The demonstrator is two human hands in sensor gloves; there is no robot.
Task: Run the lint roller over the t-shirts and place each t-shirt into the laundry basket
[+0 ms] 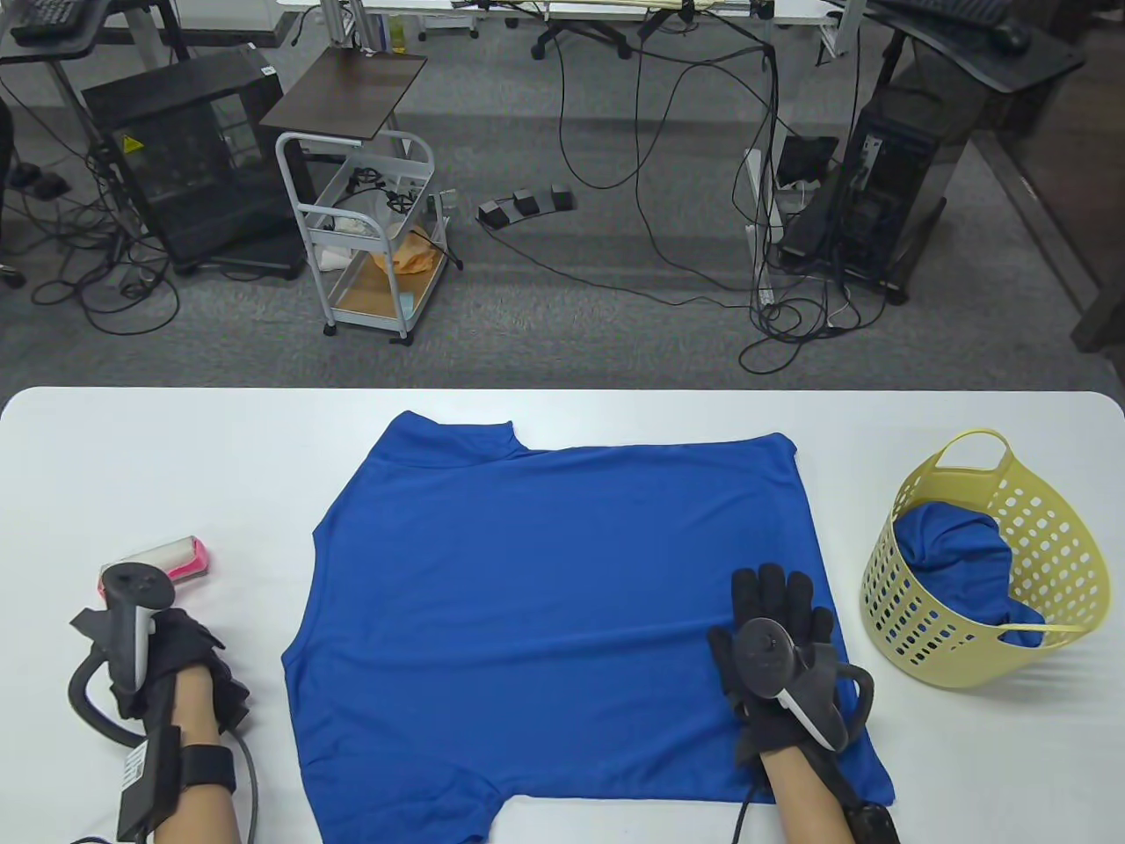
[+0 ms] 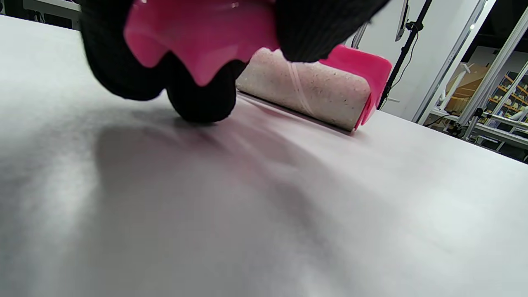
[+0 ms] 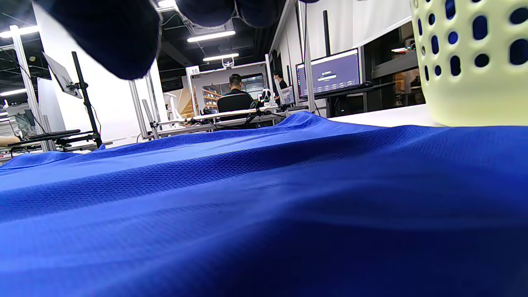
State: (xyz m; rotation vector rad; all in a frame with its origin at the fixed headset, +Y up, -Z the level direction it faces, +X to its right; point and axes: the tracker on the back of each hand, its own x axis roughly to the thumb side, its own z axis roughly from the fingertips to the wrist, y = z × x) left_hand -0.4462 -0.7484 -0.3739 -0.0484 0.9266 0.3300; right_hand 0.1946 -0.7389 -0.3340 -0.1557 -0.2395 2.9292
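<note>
One lint roller (image 1: 183, 557) in left hand (image 1: 167, 655) fingers, pointing away; right hand (image 1: 778, 655) flat on t-shirt (image 1: 545, 615).

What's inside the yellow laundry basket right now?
The laundry basket holds a crumpled blue t-shirt, with part of it draped over the near rim. Blue also shows through the wall holes. Whatever lies beneath that fabric is covered, so the bottom cannot be seen.
</note>
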